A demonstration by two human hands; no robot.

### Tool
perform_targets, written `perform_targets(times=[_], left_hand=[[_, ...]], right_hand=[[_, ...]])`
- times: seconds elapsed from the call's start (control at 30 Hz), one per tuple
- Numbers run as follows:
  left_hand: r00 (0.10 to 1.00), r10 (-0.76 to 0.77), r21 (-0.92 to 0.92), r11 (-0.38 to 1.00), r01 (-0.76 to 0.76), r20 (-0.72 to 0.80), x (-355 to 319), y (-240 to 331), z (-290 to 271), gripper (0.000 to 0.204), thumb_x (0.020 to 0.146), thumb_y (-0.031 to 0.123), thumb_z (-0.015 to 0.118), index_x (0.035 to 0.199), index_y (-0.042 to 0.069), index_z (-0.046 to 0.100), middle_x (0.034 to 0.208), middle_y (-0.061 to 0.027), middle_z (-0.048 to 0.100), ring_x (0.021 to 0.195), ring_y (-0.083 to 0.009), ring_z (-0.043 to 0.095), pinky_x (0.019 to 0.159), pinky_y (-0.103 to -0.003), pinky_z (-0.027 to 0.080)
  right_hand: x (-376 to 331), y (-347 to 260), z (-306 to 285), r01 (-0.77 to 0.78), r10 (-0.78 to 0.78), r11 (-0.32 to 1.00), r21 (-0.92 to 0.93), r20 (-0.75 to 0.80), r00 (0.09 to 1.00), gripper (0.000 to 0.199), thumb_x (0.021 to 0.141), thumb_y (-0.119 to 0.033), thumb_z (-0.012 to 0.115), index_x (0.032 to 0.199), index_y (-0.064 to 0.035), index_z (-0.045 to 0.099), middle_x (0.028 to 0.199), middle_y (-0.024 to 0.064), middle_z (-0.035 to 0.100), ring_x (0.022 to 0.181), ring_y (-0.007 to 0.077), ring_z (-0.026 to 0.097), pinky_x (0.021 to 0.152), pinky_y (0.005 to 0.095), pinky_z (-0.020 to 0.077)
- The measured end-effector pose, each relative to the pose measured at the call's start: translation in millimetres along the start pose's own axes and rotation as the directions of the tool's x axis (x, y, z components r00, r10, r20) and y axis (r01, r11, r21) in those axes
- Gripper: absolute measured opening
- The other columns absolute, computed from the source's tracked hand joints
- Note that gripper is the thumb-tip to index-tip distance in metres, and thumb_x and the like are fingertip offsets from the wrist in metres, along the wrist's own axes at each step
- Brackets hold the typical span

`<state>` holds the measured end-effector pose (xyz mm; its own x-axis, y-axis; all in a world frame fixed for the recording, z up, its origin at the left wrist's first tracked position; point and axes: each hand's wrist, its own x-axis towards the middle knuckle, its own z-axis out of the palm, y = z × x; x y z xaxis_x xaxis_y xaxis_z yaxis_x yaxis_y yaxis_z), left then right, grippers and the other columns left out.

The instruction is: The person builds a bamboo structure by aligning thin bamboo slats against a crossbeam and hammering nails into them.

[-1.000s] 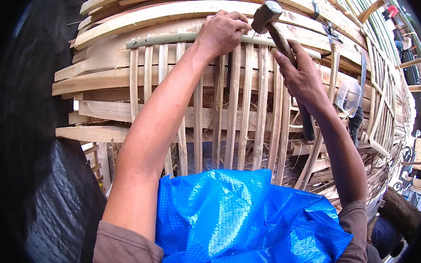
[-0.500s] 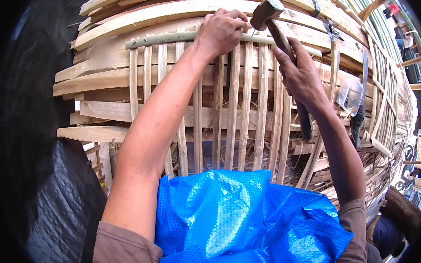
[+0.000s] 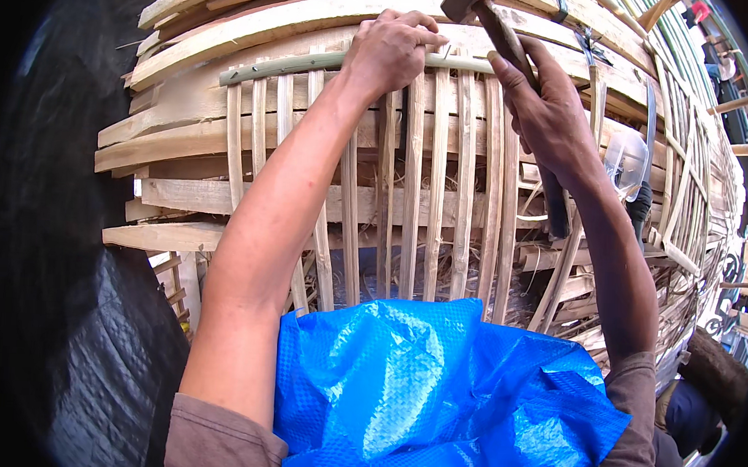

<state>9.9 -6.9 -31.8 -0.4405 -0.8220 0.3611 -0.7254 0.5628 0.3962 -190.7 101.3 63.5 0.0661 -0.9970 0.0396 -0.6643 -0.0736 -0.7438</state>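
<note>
My left hand is closed over a pale green crosspiece pole, with its fingertips near a thin nail on the pole. In my right hand is a hammer, gripped by its dark handle. The hammer's head is raised above the pole, just right of my left fingers, and partly cut off by the top edge. Several narrow wooden slats run from the pole toward me, side by side with gaps between them. My left hand hides part of the pole.
Stacked planks lie beneath and beyond the slats. Blue plastic sheeting covers my lap. To the right are a clear plastic container and a long blade. Dark sheeting hangs at the left. Another person is at the lower right.
The hammer has risen up and away from the pole, and my right hand has shifted slightly right. My left hand stays nearly in place on the pole.
</note>
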Motion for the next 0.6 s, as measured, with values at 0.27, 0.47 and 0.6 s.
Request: perform_targets(times=[0.27, 0.47, 0.6], left_hand=[[1.000, 0.008, 0.014, 1.000, -0.008, -0.020, 2.4, 2.1, 2.1, 0.042, 0.091, 0.007, 0.048, 0.110, 0.028, 0.079, 0.127, 0.0068, 0.068, 0.121, -0.0221, 0.058, 0.110, -0.044, 0.039], [0.997, 0.043, 0.008, 0.999, -0.043, -0.067, -2.6, -5.9, 5.0, 0.042, 0.090, 0.007, 0.047, 0.111, 0.026, 0.079, 0.127, 0.0055, 0.067, 0.121, -0.0230, 0.058, 0.111, -0.047, 0.040], [0.999, 0.008, -0.012, 1.000, -0.008, -0.034, -1.4, -2.0, 4.7, 0.043, 0.090, 0.007, 0.046, 0.111, 0.027, 0.078, 0.127, 0.0058, 0.067, 0.122, -0.0222, 0.058, 0.111, -0.047, 0.040]], right_hand=[[-6.4, 5.8, 13.5, 0.038, -0.038, 0.992, -0.123, 0.003, 0.999, 0.043, 0.105, -0.038, 0.052, 0.128, -0.0028, 0.054, 0.089, 0.0182, 0.066, 0.079, 0.0260, 0.065, 0.071, 0.0441, 0.0502], [6.4, -38.2, -36.4, -0.043, 0.031, 0.963, 0.267, 0.049, 0.998, 0.037, 0.104, -0.033, 0.053, 0.127, -0.0040, 0.055, 0.078, 0.0067, 0.059, 0.065, 0.0159, 0.057, 0.059, 0.0356, 0.0476], [8.2, -27.8, -19.8, 0.118, -0.091, 0.939, 0.323, -0.097, 0.991, 0.036, 0.104, -0.035, 0.054, 0.129, -0.0078, 0.052, 0.070, -0.0018, 0.052, 0.050, 0.0055, 0.046, 0.042, 0.0214, 0.0391]])
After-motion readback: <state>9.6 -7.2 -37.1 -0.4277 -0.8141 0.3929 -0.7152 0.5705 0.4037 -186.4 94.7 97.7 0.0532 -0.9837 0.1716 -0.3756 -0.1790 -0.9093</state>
